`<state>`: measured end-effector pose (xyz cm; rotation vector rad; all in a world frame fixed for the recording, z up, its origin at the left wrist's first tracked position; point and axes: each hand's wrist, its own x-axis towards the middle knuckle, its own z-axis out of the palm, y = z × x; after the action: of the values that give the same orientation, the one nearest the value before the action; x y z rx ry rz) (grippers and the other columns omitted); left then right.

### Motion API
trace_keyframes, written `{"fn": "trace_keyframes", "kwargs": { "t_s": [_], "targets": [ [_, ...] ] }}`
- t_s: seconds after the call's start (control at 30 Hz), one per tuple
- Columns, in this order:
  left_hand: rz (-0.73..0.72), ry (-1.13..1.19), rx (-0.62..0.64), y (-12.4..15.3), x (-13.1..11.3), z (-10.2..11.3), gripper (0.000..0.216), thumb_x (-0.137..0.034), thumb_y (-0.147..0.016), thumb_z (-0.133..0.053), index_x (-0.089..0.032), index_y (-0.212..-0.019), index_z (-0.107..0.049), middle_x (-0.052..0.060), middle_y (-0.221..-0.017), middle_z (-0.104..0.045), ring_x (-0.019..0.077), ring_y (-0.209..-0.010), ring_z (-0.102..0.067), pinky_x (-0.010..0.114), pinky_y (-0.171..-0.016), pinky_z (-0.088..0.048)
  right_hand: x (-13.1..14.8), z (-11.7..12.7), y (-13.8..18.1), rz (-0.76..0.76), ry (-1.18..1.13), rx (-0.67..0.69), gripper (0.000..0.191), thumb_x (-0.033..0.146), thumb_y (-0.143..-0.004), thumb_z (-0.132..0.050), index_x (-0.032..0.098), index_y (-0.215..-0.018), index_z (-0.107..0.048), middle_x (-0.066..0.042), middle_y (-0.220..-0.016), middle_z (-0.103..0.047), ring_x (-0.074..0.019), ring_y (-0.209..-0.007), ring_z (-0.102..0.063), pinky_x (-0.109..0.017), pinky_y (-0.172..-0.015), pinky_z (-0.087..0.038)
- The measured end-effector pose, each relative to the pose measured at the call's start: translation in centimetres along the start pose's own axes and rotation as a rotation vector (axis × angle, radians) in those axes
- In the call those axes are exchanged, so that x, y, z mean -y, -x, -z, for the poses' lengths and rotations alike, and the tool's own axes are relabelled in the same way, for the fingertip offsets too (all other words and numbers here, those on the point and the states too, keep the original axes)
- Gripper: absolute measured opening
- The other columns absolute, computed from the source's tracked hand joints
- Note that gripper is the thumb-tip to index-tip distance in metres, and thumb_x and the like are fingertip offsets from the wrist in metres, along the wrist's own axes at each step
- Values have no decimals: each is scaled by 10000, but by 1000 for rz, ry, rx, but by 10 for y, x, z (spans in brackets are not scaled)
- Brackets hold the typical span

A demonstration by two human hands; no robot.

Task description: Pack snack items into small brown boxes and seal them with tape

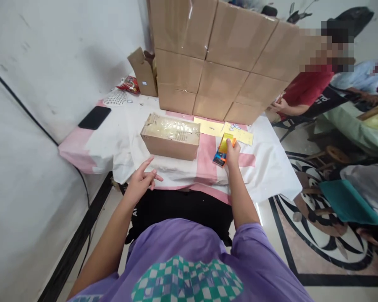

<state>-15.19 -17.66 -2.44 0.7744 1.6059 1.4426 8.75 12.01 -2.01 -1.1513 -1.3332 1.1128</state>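
Observation:
A taped cardboard box (173, 144) lies on the cloth-covered table in front of me, with shiny tape across its top. My left hand (141, 178) is in the air at the box's near left corner, fingers spread and holding nothing. To the right of the box, my right hand (233, 152) grips a tape dispenser (222, 153) with orange and blue parts and a yellowish roll. Yellow paper sheets (209, 126) lie behind the dispenser, bearing small scraps.
Stacked cardboard boxes (223, 63) form a wall at the back of the table (264, 176). At the left lie a black phone (95, 117), a white perforated piece (115, 98), a red packet (129, 84) and an open carton (145, 75). A person in red (308, 90) sits beyond the stack.

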Motion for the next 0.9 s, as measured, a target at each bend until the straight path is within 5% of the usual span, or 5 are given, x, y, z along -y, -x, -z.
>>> {"fn": "trace_keyframes", "kwargs": {
  "t_s": [0.2, 0.37, 0.5, 0.77, 0.9],
  "targets": [
    [-50, -48, 83, 7, 1, -4, 921, -492, -932, -603, -181, -1656, -126, 19, -786, -754, 72, -429, -490, 213, -492, -434, 24, 31, 41, 226, 667, -366, 493, 574, -834, -633, 173, -1117, -581, -110, -1012, -632, -332, -1107, -548, -568, -1049, -381],
    [-71, -148, 289, 11, -2, -36, 810, -427, -975, -522, -197, -1658, -152, 21, -821, -764, 81, -448, -511, 232, -536, -466, 52, -13, 128, 589, 499, 587, 243, 384, -913, -656, 212, -1083, -685, -90, -1073, -624, -256, -1060, -574, -430, -986, -455],
    [-131, -143, 347, 14, -3, -59, 765, -419, -984, -503, -217, -1653, -191, 7, -793, -753, 91, -472, -533, 232, -541, -466, 61, -46, 157, 667, 502, 786, 58, 257, -914, -673, 218, -929, -713, -68, -1039, -613, -236, -1019, -558, -399, -920, -463],
    [10, 44, -19, 4, 46, -56, 978, -492, -901, -588, -98, -1642, -86, -52, -595, -649, 98, -400, -403, 212, -446, -315, 121, -40, 120, 787, 344, 428, 168, 269, -966, -607, 232, -822, -686, -50, -1008, -641, -241, -1031, -561, -436, -967, -405],
    [-198, -121, -90, 2, 30, -50, 824, -431, -960, -520, -154, -1646, -159, -46, -642, -669, 125, -528, -528, 233, -588, -419, 142, -58, 69, 736, 380, 534, 214, 335, -942, -625, 226, -776, -706, -54, -1079, -642, -252, -1105, -561, -442, -1027, -392]
  ]
}}
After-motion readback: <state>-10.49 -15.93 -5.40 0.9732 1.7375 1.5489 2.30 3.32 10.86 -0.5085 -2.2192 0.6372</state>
